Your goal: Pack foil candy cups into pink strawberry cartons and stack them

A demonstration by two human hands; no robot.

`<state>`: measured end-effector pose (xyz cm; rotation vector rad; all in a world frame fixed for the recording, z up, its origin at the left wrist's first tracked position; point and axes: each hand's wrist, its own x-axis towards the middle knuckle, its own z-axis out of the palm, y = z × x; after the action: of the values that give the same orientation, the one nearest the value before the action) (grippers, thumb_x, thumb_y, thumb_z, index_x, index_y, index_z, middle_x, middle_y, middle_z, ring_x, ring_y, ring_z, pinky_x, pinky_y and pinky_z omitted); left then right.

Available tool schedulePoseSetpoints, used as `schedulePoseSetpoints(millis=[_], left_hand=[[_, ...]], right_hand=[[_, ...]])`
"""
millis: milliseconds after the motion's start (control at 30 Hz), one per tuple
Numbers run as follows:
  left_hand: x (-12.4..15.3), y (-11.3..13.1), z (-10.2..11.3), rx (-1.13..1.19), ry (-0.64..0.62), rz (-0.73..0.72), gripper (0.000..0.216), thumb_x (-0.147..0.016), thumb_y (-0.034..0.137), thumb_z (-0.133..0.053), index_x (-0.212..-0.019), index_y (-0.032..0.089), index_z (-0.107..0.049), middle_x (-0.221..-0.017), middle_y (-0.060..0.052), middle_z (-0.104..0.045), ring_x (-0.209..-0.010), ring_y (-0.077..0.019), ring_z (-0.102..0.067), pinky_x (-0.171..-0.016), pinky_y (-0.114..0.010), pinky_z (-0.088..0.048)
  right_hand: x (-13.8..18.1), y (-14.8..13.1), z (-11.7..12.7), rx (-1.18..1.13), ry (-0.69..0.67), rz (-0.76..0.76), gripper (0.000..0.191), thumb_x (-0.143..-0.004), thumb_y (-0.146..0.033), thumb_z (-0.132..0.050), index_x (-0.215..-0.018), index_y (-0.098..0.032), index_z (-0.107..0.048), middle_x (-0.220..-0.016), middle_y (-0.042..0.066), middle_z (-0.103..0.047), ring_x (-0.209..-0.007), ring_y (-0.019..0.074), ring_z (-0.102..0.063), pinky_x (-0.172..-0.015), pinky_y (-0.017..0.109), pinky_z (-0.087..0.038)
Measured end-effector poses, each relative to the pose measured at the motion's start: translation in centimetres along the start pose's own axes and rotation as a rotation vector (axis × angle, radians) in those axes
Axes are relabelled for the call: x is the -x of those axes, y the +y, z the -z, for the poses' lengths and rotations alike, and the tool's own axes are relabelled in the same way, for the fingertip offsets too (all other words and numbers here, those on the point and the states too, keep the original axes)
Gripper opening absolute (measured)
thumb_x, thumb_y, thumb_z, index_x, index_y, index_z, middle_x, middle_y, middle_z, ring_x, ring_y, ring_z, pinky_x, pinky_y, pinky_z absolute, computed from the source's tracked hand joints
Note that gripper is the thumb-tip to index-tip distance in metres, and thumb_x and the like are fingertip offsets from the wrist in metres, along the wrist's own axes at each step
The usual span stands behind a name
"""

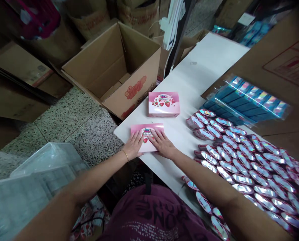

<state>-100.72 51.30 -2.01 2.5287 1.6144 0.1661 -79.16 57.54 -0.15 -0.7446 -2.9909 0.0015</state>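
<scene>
One open carton [140, 83] is standing left of the table [202, 63], apparently for easy reach. On the table's corner, the nearer pink box [146, 146] is lying, likely being steadied: your left hand [133, 146] is resting palm-down, fingers extended, grip clamping nothing; your right hand [165, 146] is mirroring it.

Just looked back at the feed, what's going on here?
A person has the left hand and right hand spread on top of a pink strawberry box at the corner of a white table. A second pink box sits just beyond it. An open carton stands past the table's edge, and many shiny packs are grouped to the right.
</scene>
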Motion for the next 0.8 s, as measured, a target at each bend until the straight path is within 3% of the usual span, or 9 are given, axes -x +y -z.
schedulePoseSetpoints(millis=[167, 333, 400, 467, 533, 633, 700, 800], left_hand=[[-1.8, 0.2, -0.5, -0.043, 0.079, 0.035, 0.077, -0.071, 0.029, -0.064, -0.134, 0.003, -0.028, -0.144, -0.026, -0.017, -0.135, -0.0372, -0.004, -0.108, -0.054, -0.012], [-1.5, -0.9, -0.7, 0.051, 0.139, 0.034, 0.07, -0.078, 0.027, -0.058, -0.137, 0.014, -0.024, -0.145, -0.018, -0.022, -0.136, -0.0282, -0.014, -0.109, -0.049, -0.015], [0.1, -1.1, -0.8, 0.139, 0.22, 0.139, 0.07, -0.079, 0.03, -0.057, -0.137, 0.014, -0.022, -0.144, -0.019, -0.026, -0.135, -0.0277, -0.019, -0.108, -0.051, -0.017], [1.9, -1.2, -1.0, 0.287, 0.351, 0.326, 0.077, -0.074, 0.04, -0.061, -0.135, 0.01, -0.026, -0.139, -0.022, -0.033, -0.131, -0.0308, -0.029, -0.103, -0.051, -0.026], [3.0, -1.2, -1.1, 0.527, 0.381, 0.477, 0.074, -0.066, 0.047, -0.065, -0.124, 0.009, -0.041, -0.122, -0.02, -0.053, -0.113, -0.0302, -0.05, -0.091, -0.045, -0.043], [3.0, -1.3, -0.8, 0.903, 0.209, 0.509, 0.041, -0.067, 0.045, -0.062, -0.093, 0.014, -0.061, -0.078, -0.006, -0.068, -0.069, -0.0189, -0.062, -0.064, -0.032, -0.051], [2.3, -1.7, -0.1, 0.973, 0.208, 0.504, 0.03, -0.067, 0.041, -0.061, -0.08, 0.014, -0.064, -0.065, -0.001, -0.066, -0.059, -0.015, -0.058, -0.058, -0.027, -0.048], [1.1, -2.1, 0.9, 0.872, 0.357, 0.539, 0.027, -0.063, 0.04, -0.063, -0.071, 0.015, -0.064, -0.061, 0.0, -0.064, -0.058, -0.0136, -0.055, -0.056, -0.024, -0.045]], right_hand=[[-1.0, 1.7, -1.3, 0.029, 0.094, -0.019, 0.06, -0.082, -0.017, -0.05, -0.138, -0.015, -0.028, -0.146, 0.015, -0.02, -0.135, 0.028, -0.011, -0.107, 0.049, -0.019], [-0.6, 3.1, 0.0, -0.037, 0.05, -0.076, 0.067, -0.08, -0.02, -0.056, -0.139, -0.021, -0.025, -0.145, 0.011, -0.026, -0.135, 0.0244, -0.018, -0.107, 0.048, -0.019], [1.2, 2.7, 0.6, -0.114, 0.118, -0.179, 0.072, -0.077, -0.028, -0.061, -0.139, -0.02, -0.026, -0.143, 0.012, -0.031, -0.133, 0.0262, -0.021, -0.106, 0.05, -0.021], [3.2, 2.3, 0.8, -0.25, 0.239, -0.375, 0.07, -0.074, -0.038, -0.064, -0.134, -0.017, -0.035, -0.134, 0.015, -0.043, -0.125, 0.028, -0.037, -0.099, 0.048, -0.033], [4.8, 2.2, 0.8, -0.466, 0.258, -0.534, 0.051, -0.073, -0.044, -0.062, -0.114, -0.016, -0.054, -0.108, 0.012, -0.061, -0.098, 0.0246, -0.057, -0.081, 0.039, -0.046], [5.1, 2.9, 0.5, -0.746, 0.141, -0.561, 0.028, -0.075, -0.045, -0.059, -0.075, -0.017, -0.063, -0.066, 0.001, -0.063, -0.061, 0.0158, -0.056, -0.059, 0.028, -0.046], [4.1, 3.9, 0.6, -0.795, 0.153, -0.535, 0.026, -0.075, -0.042, -0.059, -0.067, -0.017, -0.063, -0.062, -0.001, -0.061, -0.059, 0.0143, -0.054, -0.059, 0.026, -0.043], [2.5, 5.4, 0.9, -0.747, 0.205, -0.485, 0.021, -0.075, -0.036, -0.059, -0.064, -0.018, -0.062, -0.063, 0.0, -0.061, -0.062, 0.0134, -0.054, -0.061, 0.024, -0.042]])
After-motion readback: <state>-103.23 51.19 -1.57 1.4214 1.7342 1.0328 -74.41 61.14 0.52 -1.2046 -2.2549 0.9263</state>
